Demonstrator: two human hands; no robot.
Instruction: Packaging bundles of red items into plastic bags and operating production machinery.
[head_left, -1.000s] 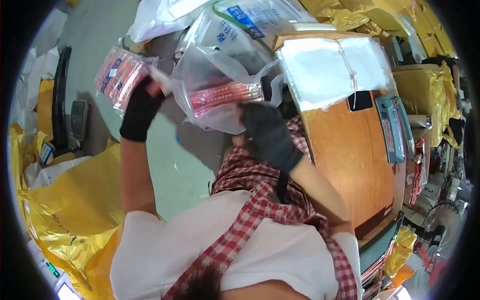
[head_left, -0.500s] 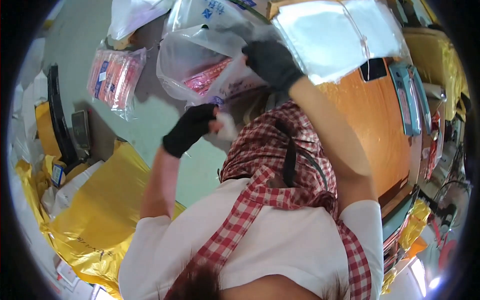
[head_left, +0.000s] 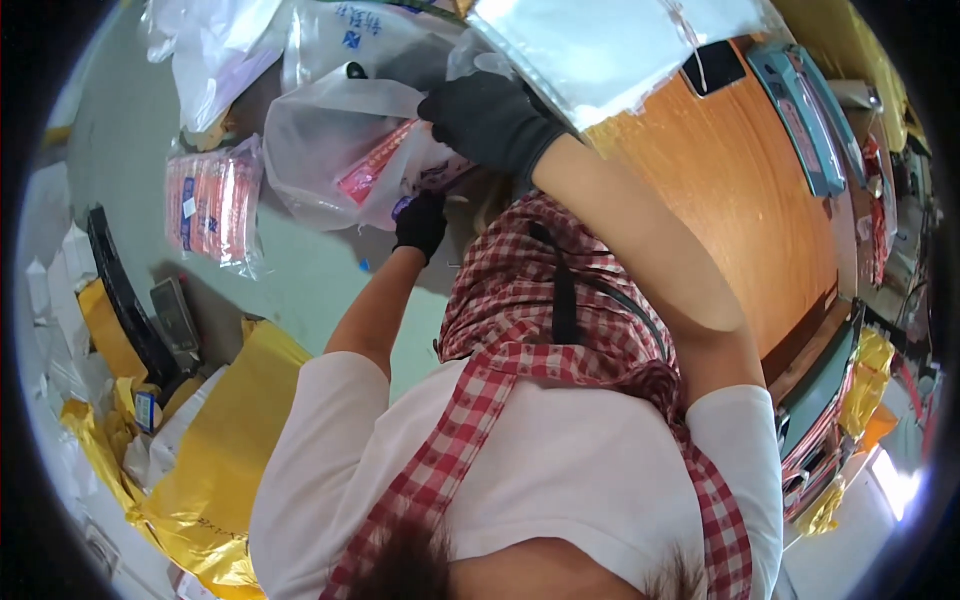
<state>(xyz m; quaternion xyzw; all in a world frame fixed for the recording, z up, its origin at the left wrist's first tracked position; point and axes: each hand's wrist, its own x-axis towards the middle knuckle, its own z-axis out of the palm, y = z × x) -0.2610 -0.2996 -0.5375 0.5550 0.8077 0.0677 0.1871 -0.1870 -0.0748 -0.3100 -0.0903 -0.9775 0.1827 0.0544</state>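
Observation:
A translucent plastic bag (head_left: 310,150) lies in front of me with a bright pink packet (head_left: 375,165) showing inside it. My right hand (head_left: 490,120), in a black fingerless glove, is closed on the bag's upper right edge. At the bag's near edge is my left hand (head_left: 422,225), gloved the same way; its fingers are curled against the plastic and partly hidden. Left of the bag lies a clear pack of pink sticks or sachets (head_left: 212,208).
More plastic bags (head_left: 215,60) are on the floor at the far left. On the right, a wooden tabletop (head_left: 730,200) bears a stack of clear sleeves (head_left: 590,60), a phone (head_left: 714,68) and a teal case (head_left: 795,115). Yellow sacking (head_left: 215,450) lies at the lower left.
My left hand has moved up and right to the bag's near edge; the blurred white thing by its fingers no longer shows. My right hand and the bag have shifted left in view.

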